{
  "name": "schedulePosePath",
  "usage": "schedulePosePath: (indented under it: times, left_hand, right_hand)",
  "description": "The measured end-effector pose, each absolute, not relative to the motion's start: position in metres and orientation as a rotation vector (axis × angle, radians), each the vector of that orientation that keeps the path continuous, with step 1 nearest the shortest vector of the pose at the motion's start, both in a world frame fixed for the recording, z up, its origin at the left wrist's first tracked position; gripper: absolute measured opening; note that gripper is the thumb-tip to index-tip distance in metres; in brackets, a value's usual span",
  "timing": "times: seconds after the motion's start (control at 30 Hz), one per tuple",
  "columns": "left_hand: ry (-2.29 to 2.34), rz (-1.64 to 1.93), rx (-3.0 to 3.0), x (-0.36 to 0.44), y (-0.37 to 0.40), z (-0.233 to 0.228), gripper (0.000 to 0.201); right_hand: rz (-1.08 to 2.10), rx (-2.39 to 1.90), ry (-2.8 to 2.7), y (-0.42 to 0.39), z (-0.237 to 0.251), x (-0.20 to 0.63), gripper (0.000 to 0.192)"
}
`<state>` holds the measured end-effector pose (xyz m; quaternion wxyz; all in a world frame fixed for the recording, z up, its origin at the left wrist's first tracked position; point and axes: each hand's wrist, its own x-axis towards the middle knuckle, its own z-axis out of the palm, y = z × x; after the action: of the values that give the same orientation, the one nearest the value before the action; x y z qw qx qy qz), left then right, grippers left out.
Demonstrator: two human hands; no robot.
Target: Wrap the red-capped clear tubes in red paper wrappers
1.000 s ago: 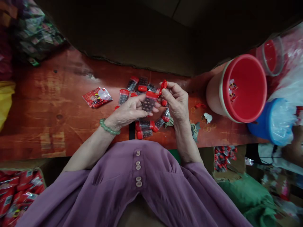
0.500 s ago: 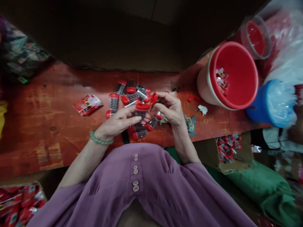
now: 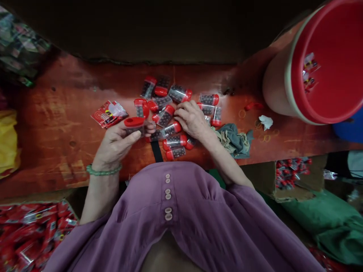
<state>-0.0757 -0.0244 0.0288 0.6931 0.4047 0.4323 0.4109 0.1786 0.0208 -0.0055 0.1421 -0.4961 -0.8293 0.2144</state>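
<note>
Left hand [image 3: 115,141] grips one red-capped vial [image 3: 135,125]. Right hand [image 3: 191,120], fingers loosely open, rests on the vial pile [image 3: 172,113]. Picking looks underway; next needs a clean single-vial grasp.

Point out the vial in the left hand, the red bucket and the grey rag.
vial [image 3: 134,122]: head view, on its red cap.
red bucket [image 3: 334,75]: head view, on its inner wall.
grey rag [image 3: 236,136]: head view, on its middle fold.

**Hidden, cropped and unclear**

The red bucket [image 3: 326,68] runs off the top and right edges; the wrappers inside are too small to read. The right hand [image 3: 193,120] covers several red-capped vials [image 3: 172,141] beneath it (their number cannot be told). The held vial [image 3: 135,125] is half masked by the left hand [image 3: 115,145].
</note>
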Motion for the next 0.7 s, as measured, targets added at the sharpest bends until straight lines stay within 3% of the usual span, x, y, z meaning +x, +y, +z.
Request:
schedulePosePath:
  times: [0.17, 0.37, 0.7]
  left_hand:
    - [0.922, 0.781, 0.819, -0.065, -0.034, 0.018, 0.03]
    - [0.954, 0.798, 0.769, -0.06, -0.024, 0.012, 0.04]
    - [0.936, 0.85, 0.763, -0.058, -0.014, 0.003, 0.036]
  right_hand:
    - [0.688, -1.412, -2.291, 0.038, 0.0, 0.179, 0.031]
    - [0.712, -1.509, -2.398, -0.002, 0.016, 0.163, 0.045]
    - [0.721, -1.356, -2.559, -0.053, 0.017, 0.16, 0.032]
